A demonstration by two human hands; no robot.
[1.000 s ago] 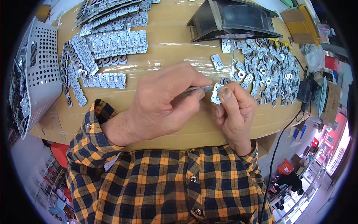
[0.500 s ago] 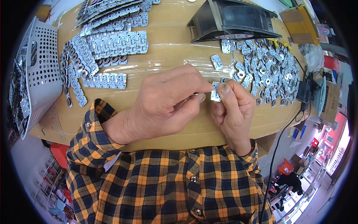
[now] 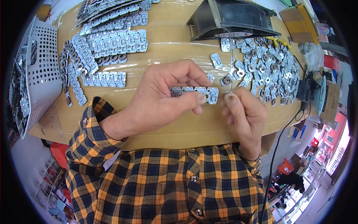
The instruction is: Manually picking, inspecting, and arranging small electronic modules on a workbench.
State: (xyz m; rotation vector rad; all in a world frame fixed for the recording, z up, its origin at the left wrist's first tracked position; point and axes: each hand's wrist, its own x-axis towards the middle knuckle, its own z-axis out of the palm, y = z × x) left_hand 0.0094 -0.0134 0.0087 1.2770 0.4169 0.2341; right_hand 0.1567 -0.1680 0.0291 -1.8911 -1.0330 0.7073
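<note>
My left hand [image 3: 160,97] grips a short strip of small joined circuit boards [image 3: 212,96] between thumb and fingers. The strip lies level, its right end sticking out past my thumb. Just right of that end, my right hand [image 3: 244,112] is closed in a pinch, apart from the strip. Whatever sits between its thumb and forefinger is mostly hidden. Beyond the right hand lies a single board with a dark round part [image 3: 226,80]. Another loose board [image 3: 216,61] rests farther back on the table.
Several board strips [image 3: 119,41] are stacked at the back left, beside a white perforated basket [image 3: 43,71]. A pile of separated boards [image 3: 270,69] spreads at the right. Behind it stands a black fan [image 3: 238,18]. A black cable [image 3: 279,142] hangs over the table's right edge.
My hands have moved apart; the right has drawn right and toward me. The left has turned so that the strip shows. The board beyond my right hand has come into fuller view.
</note>
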